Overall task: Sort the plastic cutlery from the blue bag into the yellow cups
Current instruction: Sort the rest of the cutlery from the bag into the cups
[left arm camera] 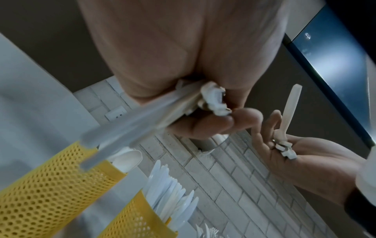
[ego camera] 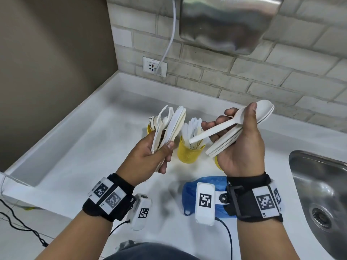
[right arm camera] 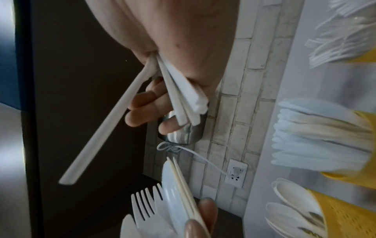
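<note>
Left hand [ego camera: 150, 156]: fingers and thumb curled tight round a mixed bundle of white cutlery [ego camera: 169, 126], gripped low on the handles. Fork tines and broad knife blades fan upward out of the fist; the right wrist view shows the tines [right arm camera: 146, 204] beside flat blades. The exact count in the bundle cannot be told.

Right hand [ego camera: 238, 147]: palm up, fingers curled under a stack of spoons [ego camera: 242, 128], thumb pressing on top near the bowls. The bowls point away toward the wall, the handles toward the left hand. One spoon [ego camera: 216, 128] sits apart from the stack, angled across the fingers, its handle end sticking out lower left. In the right wrist view that loose handle [right arm camera: 105, 125] splays away from the other handles.

Both hands are raised above the counter, near each other, not touching.

Below and between them stands a yellow mesh cup [ego camera: 189, 152] full of knives, upright on the white counter [ego camera: 84, 156]. A second yellow cup [ego camera: 150, 128] holding spoons is behind the left hand's bundle. A third yellow cup [ego camera: 217, 163] shows only as a sliver under the right hand; the right wrist view shows forks in it [right arm camera: 335, 45].

The blue bag [ego camera: 189, 192] lies crumpled on the counter near the front edge, partly behind the right wrist's camera. A steel sink [ego camera: 319, 194] is set in at right. A wall socket [ego camera: 154, 66] with a white cable plugged in sits on the tiled wall.
</note>
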`<state>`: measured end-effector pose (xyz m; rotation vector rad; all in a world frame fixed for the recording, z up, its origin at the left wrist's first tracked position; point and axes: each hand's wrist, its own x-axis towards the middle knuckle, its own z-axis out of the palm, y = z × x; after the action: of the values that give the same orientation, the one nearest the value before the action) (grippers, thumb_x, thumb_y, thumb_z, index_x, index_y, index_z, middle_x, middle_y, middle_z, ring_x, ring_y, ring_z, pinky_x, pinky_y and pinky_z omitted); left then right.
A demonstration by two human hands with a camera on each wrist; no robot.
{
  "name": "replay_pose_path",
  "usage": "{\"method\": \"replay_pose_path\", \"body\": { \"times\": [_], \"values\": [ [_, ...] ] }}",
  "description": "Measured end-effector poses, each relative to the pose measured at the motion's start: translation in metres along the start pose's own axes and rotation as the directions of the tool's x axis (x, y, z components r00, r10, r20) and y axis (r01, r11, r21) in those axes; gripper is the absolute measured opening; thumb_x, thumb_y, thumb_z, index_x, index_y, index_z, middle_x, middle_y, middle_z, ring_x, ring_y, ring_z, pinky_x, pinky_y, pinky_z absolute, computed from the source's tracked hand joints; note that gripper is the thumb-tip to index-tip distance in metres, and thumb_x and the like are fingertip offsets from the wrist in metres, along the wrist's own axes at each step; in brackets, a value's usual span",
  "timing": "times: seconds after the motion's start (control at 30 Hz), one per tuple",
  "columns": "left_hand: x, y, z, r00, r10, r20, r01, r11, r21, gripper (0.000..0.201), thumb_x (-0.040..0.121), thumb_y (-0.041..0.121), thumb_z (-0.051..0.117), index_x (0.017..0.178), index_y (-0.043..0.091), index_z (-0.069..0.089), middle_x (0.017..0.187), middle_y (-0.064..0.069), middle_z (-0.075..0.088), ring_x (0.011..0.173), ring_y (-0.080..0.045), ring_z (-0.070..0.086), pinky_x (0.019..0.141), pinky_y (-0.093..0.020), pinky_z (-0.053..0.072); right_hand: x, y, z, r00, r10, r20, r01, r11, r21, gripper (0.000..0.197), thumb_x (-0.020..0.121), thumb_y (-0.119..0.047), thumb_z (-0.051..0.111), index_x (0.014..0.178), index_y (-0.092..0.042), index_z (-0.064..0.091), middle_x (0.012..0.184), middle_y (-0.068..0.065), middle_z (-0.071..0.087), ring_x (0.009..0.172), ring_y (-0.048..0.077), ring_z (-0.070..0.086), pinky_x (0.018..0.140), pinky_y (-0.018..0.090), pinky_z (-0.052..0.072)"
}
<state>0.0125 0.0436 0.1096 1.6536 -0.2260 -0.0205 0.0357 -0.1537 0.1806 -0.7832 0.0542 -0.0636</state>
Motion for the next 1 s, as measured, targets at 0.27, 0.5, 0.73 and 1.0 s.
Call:
{"method": "replay_pose_path", "body": {
  "times": [0.27, 0.5, 0.73, 1.0],
  "values": [
    [0.001, -0.003, 0.004, 0.999, -0.013, -0.047, 0.013, 1.0, -0.006, 0.012, 0.105, 0.022, 0.055, 0.103, 0.023, 0.066, 0.068, -0.005, 0.054, 0.046, -0.019, 0.046, 0.052, -0.031, 0.043, -0.003, 0.015, 0.001, 0.997, 0.069, -0.043, -0.065, 0.994, 0.084, 0.043, 0.102, -0.048, 0.05, 0.074, -0.016, 0.057, 0.058, -0.001, 0.046, 0.05, 0.016, 0.055, 0.063, 0.033, 0.058],
    [0.0, -0.005, 0.005, 0.997, -0.021, -0.069, 0.019, 0.999, -0.027, 0.016, 0.105, 0.018, 0.054, 0.111, 0.008, 0.065, 0.066, -0.008, 0.048, 0.046, -0.016, 0.04, 0.049, -0.029, 0.04, -0.002, 0.024, -0.006, 0.986, 0.162, 0.027, -0.164, 0.982, 0.091, 0.026, 0.098, -0.034, 0.055, 0.081, -0.015, 0.059, 0.06, -0.005, 0.034, 0.035, 0.005, 0.03, 0.034, 0.018, 0.026],
    [-0.006, 0.0, 0.009, 0.998, -0.009, -0.067, 0.008, 1.0, -0.023, 0.018, 0.1, 0.032, 0.058, 0.097, 0.018, 0.07, 0.063, -0.007, 0.05, 0.046, -0.019, 0.043, 0.051, -0.029, 0.042, -0.006, 0.036, -0.002, 0.985, 0.111, -0.135, -0.129, 0.982, -0.139, 0.053, 0.102, -0.05, 0.052, 0.066, -0.011, 0.059, 0.048, 0.003, 0.041, 0.036, 0.017, 0.042, 0.047, 0.025, 0.043],
    [-0.017, 0.0, 0.007, 0.99, -0.097, -0.105, 0.094, 0.995, -0.032, 0.04, 0.101, 0.029, 0.059, 0.061, 0.028, 0.056, 0.05, 0.005, 0.044, 0.045, -0.016, 0.039, 0.05, -0.022, 0.038, -0.01, 0.051, -0.003, 0.988, 0.108, -0.109, -0.118, 0.988, -0.097, 0.042, 0.094, -0.03, 0.07, 0.064, -0.021, 0.042, 0.049, -0.003, 0.023, 0.038, 0.01, 0.023, 0.041, 0.024, 0.024]
  ]
}}
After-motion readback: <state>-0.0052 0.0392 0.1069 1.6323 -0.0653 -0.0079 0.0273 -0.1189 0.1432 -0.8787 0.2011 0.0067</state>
